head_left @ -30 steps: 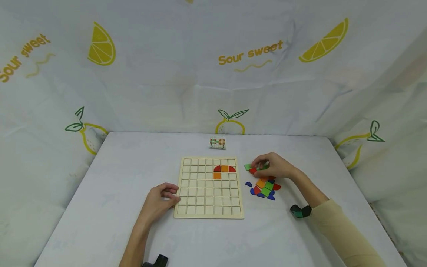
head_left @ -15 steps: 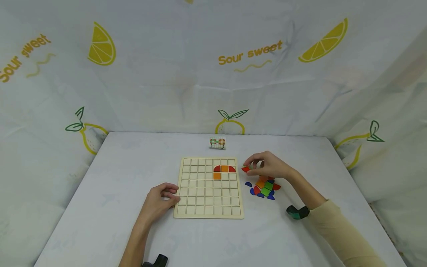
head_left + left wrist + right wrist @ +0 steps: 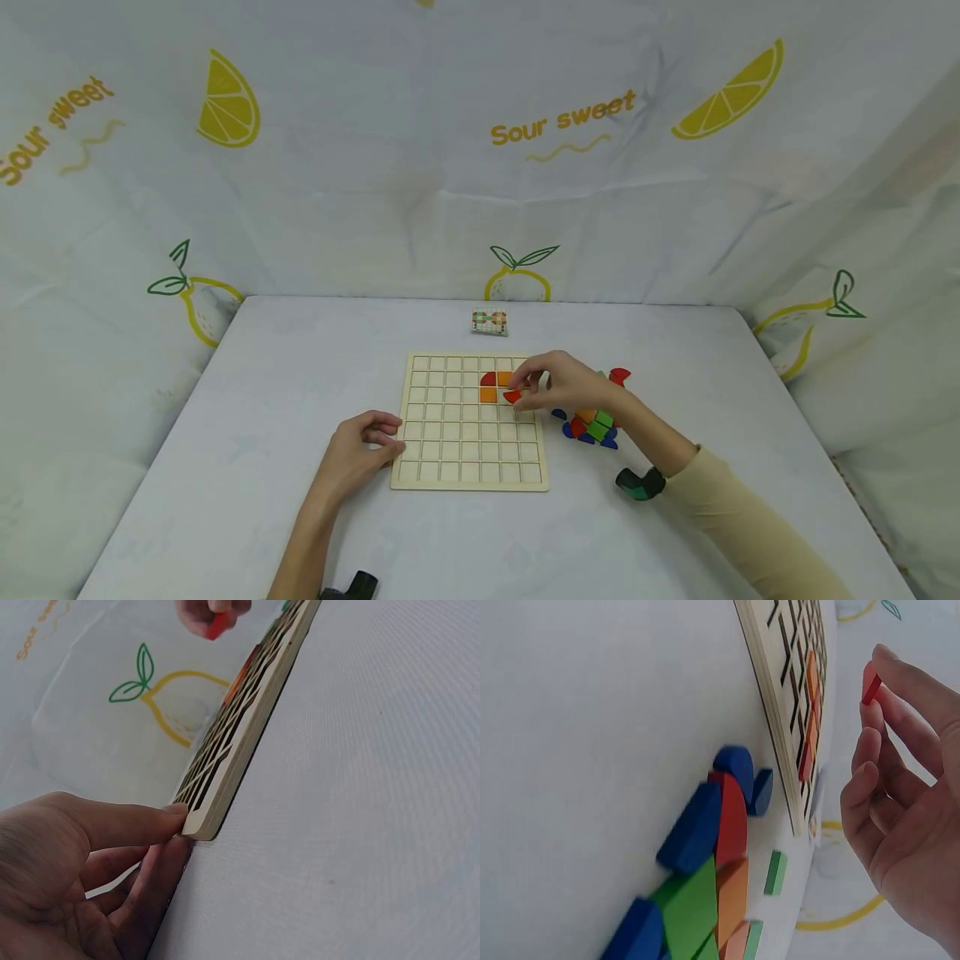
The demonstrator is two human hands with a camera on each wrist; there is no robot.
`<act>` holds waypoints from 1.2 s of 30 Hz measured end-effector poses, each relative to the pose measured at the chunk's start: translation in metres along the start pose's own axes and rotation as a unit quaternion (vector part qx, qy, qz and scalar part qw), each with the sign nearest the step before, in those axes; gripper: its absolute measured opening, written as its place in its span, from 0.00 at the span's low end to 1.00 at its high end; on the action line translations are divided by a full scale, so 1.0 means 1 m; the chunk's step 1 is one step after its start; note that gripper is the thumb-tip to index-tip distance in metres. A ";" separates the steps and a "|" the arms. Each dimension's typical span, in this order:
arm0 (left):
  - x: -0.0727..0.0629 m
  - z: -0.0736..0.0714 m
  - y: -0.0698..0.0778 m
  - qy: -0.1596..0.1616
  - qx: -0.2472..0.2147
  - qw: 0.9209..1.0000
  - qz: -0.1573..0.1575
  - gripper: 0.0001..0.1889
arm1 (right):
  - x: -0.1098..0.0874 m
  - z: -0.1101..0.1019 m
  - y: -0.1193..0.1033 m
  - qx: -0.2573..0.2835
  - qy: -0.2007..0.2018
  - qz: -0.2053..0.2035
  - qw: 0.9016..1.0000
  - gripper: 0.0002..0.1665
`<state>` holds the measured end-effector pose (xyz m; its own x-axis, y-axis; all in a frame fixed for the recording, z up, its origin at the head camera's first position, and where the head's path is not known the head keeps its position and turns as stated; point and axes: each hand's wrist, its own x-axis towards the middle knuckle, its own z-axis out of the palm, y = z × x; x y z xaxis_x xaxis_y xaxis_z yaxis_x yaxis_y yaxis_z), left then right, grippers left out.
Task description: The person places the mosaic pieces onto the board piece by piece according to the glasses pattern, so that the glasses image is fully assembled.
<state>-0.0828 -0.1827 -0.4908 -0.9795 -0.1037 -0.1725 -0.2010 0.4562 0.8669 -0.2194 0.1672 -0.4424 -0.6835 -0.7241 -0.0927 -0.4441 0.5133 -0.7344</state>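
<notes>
1. At the far left, a yellow lemon-slice print (image 3: 228, 98) shows on the white cloth backdrop (image 3: 337, 225), which stands behind the white-covered table (image 3: 225, 467).
2. A black device (image 3: 354, 587) sits beside the left forearm at the near side.
3. The left hand (image 3: 362, 448) pinches the left edge of the square pale wooden grid board (image 3: 471, 452): the thumb tip rests on the rim, the other fingers are bent against the edge.
4. The board lies flat in the middle of the table. In its far right part, a red quarter-round piece (image 3: 488, 380) has an orange square piece (image 3: 506, 378) to its right and a second orange square piece (image 3: 488, 395) on its near side.
5. A small printed card (image 3: 489, 322) with coloured shapes lies beyond the board.
6. The right hand (image 3: 558, 383) is over the board's far right part, thumb and fingertips closed on a red piece with a rounded edge (image 3: 512, 397), held above the grid and not touching it.
7. Right of the board, partly hidden by the right arm, lies a loose cluster of blue, red, orange and green pieces (image 3: 597, 431); another red piece (image 3: 619, 376) lies on its far side.
8. A black and green device (image 3: 640, 484) is at the right wrist, beside the beige sleeve (image 3: 738, 517).
</notes>
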 end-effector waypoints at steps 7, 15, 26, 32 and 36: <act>0.000 0.000 -0.001 0.000 -0.002 1.000 -0.001 0.17 | 0.015 0.017 -0.008 -0.007 -0.037 -0.015 0.999 0.14; 0.001 -0.001 -0.001 -0.001 -0.004 1.000 0.004 0.17 | 0.026 0.029 -0.010 -0.034 -0.049 -0.026 0.998 0.13; 0.001 -0.001 -0.002 -0.001 -0.005 1.000 0.004 0.17 | 0.031 0.034 -0.011 -0.076 -0.051 -0.045 0.995 0.13; 0.001 -0.001 -0.002 -0.001 -0.005 1.000 0.003 0.17 | 0.031 0.033 -0.016 -0.086 -0.040 -0.051 0.994 0.13; 0.000 0.000 -0.002 -0.001 -0.005 1.000 0.001 0.17 | 0.031 0.034 -0.014 -0.090 -0.038 -0.054 0.994 0.12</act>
<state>-0.0827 -0.1839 -0.4924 -0.9798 -0.1009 -0.1724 -0.1995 0.4475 0.8718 -0.2148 0.1217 -0.4579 -0.5828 -0.8091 -0.0754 -0.6140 0.4993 -0.6113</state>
